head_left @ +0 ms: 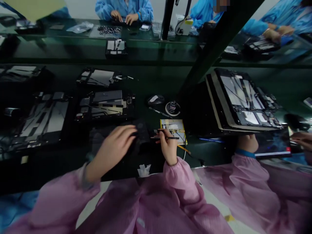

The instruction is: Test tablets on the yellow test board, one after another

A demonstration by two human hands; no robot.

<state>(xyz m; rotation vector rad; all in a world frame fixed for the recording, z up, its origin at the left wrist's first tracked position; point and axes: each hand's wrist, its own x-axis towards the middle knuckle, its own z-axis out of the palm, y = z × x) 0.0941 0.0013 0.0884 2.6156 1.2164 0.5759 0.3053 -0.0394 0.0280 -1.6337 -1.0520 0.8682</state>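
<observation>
My left hand [114,148] lies with its fingers stretched out flat on a dark, flat part [142,136] on the green bench, a little blurred. My right hand [168,146] is closed in a pinch on a thin black tool [168,138], perhaps tweezers. The tool's tip lies level over a yellow card [174,126] that carries pale strips of tape. Both my sleeves are pink. A scrap of white paper [144,169] lies at the bench edge between my arms.
Opened tablets [104,104] with bare insides lie left and centre. A tilted stack of tablets [243,100] stands at right, with a neighbour's pink-sleeved hand [247,143] under it. A round dish [172,108] and a black oval object [156,99] sit behind the card. People in blue coats work opposite.
</observation>
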